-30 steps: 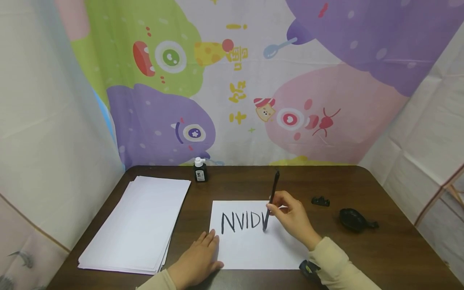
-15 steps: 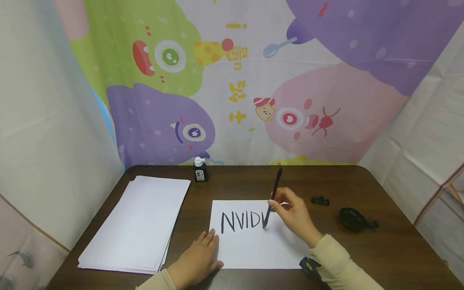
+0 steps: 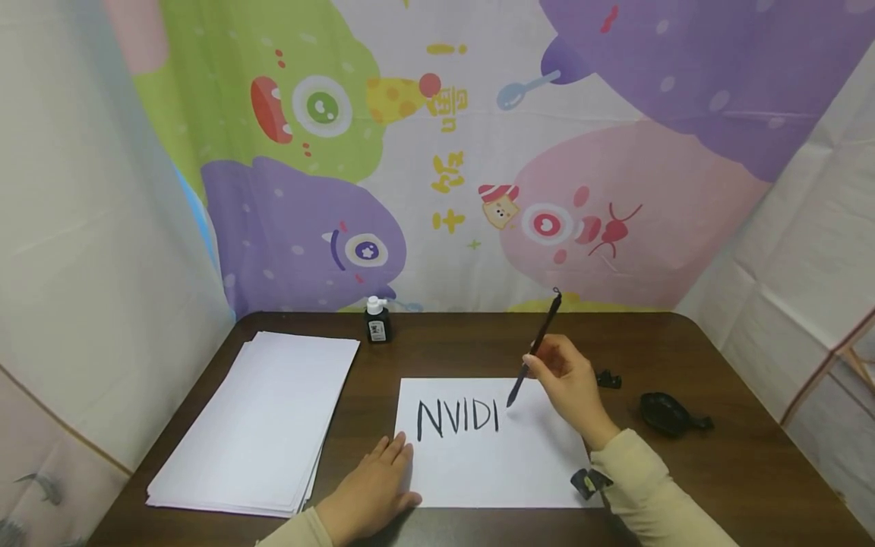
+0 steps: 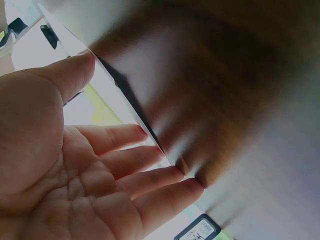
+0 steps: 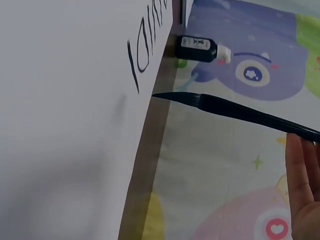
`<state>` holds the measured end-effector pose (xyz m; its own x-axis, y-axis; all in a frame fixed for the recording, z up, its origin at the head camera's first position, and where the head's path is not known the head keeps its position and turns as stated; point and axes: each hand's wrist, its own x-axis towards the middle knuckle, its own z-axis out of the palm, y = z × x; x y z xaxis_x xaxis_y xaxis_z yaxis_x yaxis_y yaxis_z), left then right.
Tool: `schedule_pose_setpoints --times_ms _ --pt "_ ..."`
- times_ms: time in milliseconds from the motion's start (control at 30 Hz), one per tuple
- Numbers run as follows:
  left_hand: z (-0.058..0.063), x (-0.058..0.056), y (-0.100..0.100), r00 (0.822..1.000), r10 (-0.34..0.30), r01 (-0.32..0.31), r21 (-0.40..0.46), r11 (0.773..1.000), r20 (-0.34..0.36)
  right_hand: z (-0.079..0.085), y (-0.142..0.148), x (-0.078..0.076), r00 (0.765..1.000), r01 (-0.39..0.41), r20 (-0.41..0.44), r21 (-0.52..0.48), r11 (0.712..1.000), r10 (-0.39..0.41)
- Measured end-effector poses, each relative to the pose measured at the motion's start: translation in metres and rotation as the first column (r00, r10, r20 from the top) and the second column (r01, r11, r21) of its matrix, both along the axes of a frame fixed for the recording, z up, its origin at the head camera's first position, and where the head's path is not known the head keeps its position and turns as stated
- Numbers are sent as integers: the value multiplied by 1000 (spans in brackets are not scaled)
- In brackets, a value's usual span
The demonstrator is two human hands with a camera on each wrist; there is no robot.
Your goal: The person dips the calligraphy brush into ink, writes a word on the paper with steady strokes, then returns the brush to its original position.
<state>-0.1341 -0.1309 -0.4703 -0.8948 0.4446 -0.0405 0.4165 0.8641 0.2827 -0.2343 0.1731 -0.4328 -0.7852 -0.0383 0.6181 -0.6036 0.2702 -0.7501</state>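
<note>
A white sheet of paper (image 3: 478, 471) lies on the table with the black letters "NVIDI" (image 3: 456, 419) across its upper part. My right hand (image 3: 563, 380) pinches a dark writing brush (image 3: 536, 349) over the sheet, the handle leaning up to the right. The brush's pointed bristles (image 5: 177, 97) are just right of the last stroke and seem to hover off the paper. My left hand (image 3: 372, 482) rests flat at the sheet's left edge; in the left wrist view its fingers (image 4: 165, 200) are extended and hold nothing.
A stack of white paper (image 3: 260, 425) lies on the left of the dark wooden table (image 3: 437, 524). Behind stands a black ink bottle (image 3: 377, 323) with a white cap. To the right are a small black brush rest (image 3: 610, 379), partly behind the hand, and a black dish (image 3: 666, 414).
My right hand has lifted the brush away from the last upright stroke, moving up and to the right. That stroke now shows fully. My left hand has stayed in place.
</note>
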Motion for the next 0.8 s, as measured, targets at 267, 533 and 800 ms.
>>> schedule_pose_setpoints --times_ms 267,533,800 --pt "2 0 1 1000 11 -11 -3 1000 25 -2 7 -9 1000 7 -6 -55 998 -8" --pt "2 -1 1 999 22 -22 5 1000 45 9 3 -3 999 16 36 -93 996 -13" --pt "1 -1 1 999 23 -23 9 1000 35 13 1 0 998 39 50 -108 993 -34"
